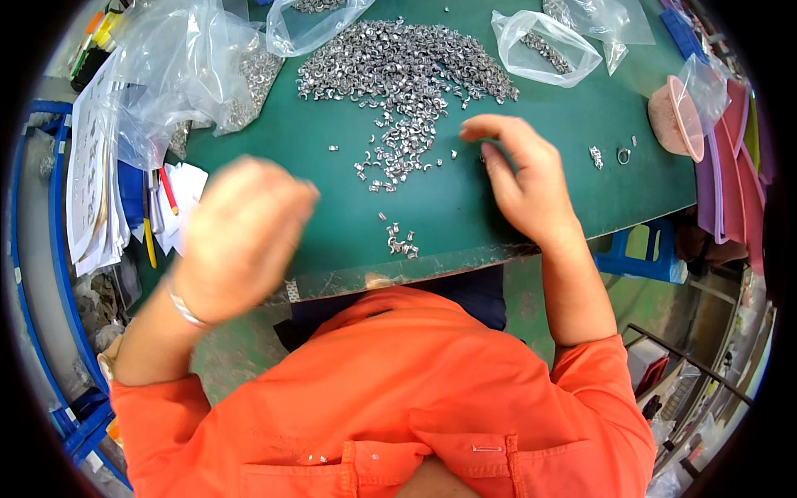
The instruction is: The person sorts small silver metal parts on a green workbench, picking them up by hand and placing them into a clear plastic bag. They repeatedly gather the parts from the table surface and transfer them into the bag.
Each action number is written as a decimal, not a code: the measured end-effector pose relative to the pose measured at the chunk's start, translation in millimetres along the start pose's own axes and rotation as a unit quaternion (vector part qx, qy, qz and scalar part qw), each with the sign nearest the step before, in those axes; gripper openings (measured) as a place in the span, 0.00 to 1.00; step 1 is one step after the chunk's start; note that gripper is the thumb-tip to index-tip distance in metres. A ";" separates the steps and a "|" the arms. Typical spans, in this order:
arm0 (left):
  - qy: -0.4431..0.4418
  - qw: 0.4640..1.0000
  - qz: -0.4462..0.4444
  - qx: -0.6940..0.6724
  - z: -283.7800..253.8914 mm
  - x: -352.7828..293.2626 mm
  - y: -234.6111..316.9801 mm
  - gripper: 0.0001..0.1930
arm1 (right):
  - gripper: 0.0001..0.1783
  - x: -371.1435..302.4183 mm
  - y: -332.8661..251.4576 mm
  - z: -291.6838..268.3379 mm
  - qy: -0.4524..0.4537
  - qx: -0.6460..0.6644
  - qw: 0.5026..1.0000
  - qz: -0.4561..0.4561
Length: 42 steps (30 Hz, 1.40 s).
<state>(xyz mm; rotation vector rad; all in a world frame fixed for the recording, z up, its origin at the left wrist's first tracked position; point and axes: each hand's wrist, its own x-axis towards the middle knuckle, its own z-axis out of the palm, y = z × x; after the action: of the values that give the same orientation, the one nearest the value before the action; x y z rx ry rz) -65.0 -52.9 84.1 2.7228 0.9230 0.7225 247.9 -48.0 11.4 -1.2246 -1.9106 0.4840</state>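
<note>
Clips of curved silver metal, heaped at upper centre of the frame on green tabletop, by far the bulk of the lot and, by judgement, mostly left to go through. Narrower tongue of loose clips trailing down toward the centre, thinned to single pieces at its lower end. Small cluster at lower centre, near the tabletop's edge and apart from the rest, perhaps the only portion dealt with, though impossible to confirm from this view. More metal pieces inside clear plastic bag at upper right and bulky plastic bag at upper left. Right hand right of centre, beside the tongue, thumb and forefinger parted, no piece clearly visible between them. Left hand at centre left, blurred, fingers curled; cannot tell whether around a clip or nothing.
</note>
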 end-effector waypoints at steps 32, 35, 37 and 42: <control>0.088 0.954 -0.256 -0.129 106.9 -39.4 55.6 0.23 | 0.08 -3.5 8.8 -10.1 -0.089 -0.093 0.992 0.012; 0.094 0.953 -0.255 -0.136 106.4 -38.9 55.7 0.23 | 0.08 -5.8 9.6 -45.8 -0.192 -0.029 0.977 0.084; 0.093 0.953 -0.253 -0.140 106.9 -39.4 55.6 0.23 | 0.09 -17.9 16.0 -50.6 -0.129 0.028 0.990 0.053; 0.089 0.952 -0.256 -0.142 107.0 -40.3 54.4 0.23 | 0.11 -39.0 15.2 -24.3 -0.126 -0.096 0.982 -0.100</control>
<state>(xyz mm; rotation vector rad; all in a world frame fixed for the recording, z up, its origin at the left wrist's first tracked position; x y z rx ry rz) -10.8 -121.7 -7.2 2.0633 1.3694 0.9103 284.2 -77.9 -0.4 -1.1167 -2.3154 0.3679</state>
